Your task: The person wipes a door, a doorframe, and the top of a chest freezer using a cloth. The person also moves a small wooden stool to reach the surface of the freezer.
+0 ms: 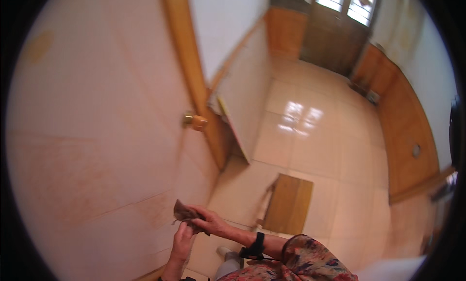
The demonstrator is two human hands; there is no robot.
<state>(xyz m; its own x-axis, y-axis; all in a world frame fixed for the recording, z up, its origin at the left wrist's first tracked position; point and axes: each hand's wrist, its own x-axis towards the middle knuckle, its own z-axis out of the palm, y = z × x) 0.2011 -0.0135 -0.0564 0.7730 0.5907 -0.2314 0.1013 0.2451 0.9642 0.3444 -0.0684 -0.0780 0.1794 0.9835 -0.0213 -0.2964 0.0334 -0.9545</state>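
A crumpled dark brown cloth [187, 212] is held between both hands, near the pale wall surface at the lower left. My right hand [209, 221] grips it from the right, with the thumb over the folds. My left hand [183, 239] holds its lower edge from below. A black strap [257, 246] goes around the right forearm. The floral sleeve [313, 259] covers the upper arm. Beyond the hands, a door knob [196, 123] sticks out beside a wooden frame strip [189, 73].
A small wooden stool [289, 203] stands on the tiled floor [320, 146] just ahead. A thin board [236, 135] leans by the left wall. Wooden panelling [400, 124] lines the right wall, and a dark door [333, 40] with barred panes stands at the far end.
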